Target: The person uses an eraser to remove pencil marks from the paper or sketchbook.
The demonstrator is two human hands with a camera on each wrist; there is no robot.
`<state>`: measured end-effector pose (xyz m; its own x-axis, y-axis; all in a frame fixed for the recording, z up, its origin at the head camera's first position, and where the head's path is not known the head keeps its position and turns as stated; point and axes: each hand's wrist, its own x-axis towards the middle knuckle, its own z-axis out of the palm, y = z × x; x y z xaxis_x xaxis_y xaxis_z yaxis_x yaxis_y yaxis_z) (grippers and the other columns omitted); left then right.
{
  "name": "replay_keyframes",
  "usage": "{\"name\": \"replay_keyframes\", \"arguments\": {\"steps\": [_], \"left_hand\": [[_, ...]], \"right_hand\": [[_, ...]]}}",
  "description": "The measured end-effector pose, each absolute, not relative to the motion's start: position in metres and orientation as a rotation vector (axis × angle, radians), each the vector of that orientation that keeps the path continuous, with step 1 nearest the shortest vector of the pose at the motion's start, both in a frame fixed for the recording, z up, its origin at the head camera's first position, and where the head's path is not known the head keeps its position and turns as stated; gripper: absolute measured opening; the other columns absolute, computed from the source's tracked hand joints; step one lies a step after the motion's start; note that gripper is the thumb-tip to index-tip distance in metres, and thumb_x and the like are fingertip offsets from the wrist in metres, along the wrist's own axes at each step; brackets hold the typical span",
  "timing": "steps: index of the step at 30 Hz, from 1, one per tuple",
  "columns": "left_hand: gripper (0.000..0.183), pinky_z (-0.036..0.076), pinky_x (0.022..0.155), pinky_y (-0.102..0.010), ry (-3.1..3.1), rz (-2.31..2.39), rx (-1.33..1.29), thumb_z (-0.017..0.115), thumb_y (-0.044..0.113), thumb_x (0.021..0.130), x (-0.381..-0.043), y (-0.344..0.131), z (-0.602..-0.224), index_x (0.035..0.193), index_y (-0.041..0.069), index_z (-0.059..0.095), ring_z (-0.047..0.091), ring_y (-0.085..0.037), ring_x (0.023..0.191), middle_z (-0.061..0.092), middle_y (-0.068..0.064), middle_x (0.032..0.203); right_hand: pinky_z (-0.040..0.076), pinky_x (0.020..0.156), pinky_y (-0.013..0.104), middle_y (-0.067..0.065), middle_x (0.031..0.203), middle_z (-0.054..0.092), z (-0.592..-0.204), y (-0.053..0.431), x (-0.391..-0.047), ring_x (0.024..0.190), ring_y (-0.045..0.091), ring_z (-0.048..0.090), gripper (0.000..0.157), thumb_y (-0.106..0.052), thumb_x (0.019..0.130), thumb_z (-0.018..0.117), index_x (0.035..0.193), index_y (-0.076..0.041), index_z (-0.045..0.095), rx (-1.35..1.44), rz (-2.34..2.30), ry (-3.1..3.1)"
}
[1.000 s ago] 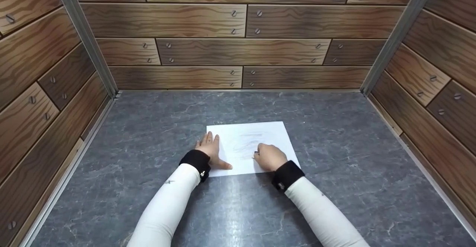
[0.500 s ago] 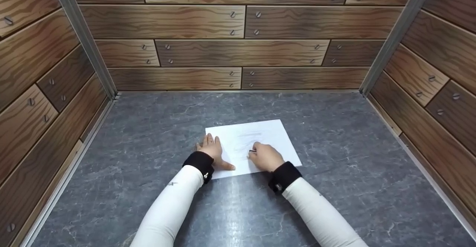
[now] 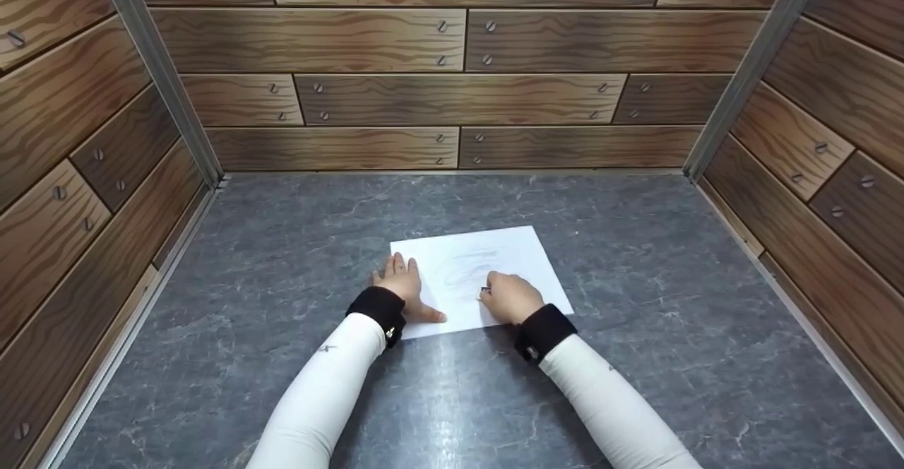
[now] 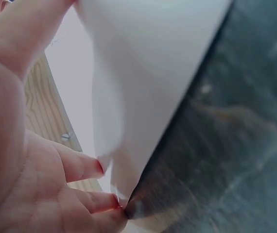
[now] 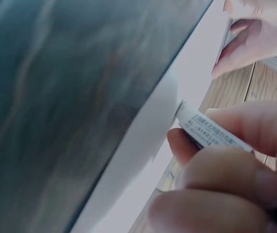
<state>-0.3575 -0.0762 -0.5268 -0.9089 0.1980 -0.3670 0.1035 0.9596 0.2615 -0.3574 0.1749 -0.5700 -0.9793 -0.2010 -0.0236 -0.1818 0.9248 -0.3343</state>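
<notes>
A white sheet of paper [image 3: 519,250] lies on the grey tabletop, with faint grey pencil-like strokes [image 3: 474,256] across its middle. My left hand [image 3: 404,289] rests on the paper's left edge, fingers straight and spread, thumb along the near side. Near the paper's right part, my right hand [image 3: 514,299] has its fingers curled round a small eraser. In the right wrist view the eraser [image 5: 211,131] is a white block in a sleeve with printed text, pinched between thumb and fingers, its tip touching the paper. The fingers hide its rear part.
Grey marbled tabletop [image 3: 282,243] surrounds the paper. Wood-patterned walls stand at the back [image 3: 452,98], left [image 3: 92,172] and right [image 3: 819,151], with metal strips at the corners. Both forearms wear white sleeves and black wristbands.
My right hand slid left over the paper, then back right, the eraser still held. The paper turned slightly and my left hand shifted a little right with it.
</notes>
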Motion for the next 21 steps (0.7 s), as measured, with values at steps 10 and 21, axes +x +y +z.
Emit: {"name": "replay_keyframes", "arguments": {"steps": [10, 21], "left_hand": [[0.144, 0.015, 0.148, -0.075, 2.720, 0.350, 0.216, 0.091, 0.072, 0.094, -0.360, -0.077, -0.531, 0.186, -0.005, 0.012, 0.002, -0.048, 0.186, 0.001, -0.037, 0.194], [0.146, 0.014, 0.149, -0.071, 2.671, 0.337, 0.223, 0.088, 0.077, 0.095, -0.366, -0.078, -0.532, 0.187, -0.002, 0.007, -0.003, -0.047, 0.186, -0.004, -0.034, 0.195]], "right_hand": [[0.066, 0.087, 0.054, 0.017, 0.105, 0.085, -0.573, 0.169, -0.359, 0.090, 0.031, 0.079, 0.026, -0.031, 0.116, 0.070, 0.115, -0.007, 0.077, -0.326, -0.571, 3.040], [0.068, 0.099, 0.057, 0.018, 0.117, 0.088, -0.570, 0.160, -0.356, 0.107, 0.037, 0.085, 0.029, -0.031, 0.116, 0.072, 0.123, -0.005, 0.082, -0.365, -0.533, 3.015]]}}
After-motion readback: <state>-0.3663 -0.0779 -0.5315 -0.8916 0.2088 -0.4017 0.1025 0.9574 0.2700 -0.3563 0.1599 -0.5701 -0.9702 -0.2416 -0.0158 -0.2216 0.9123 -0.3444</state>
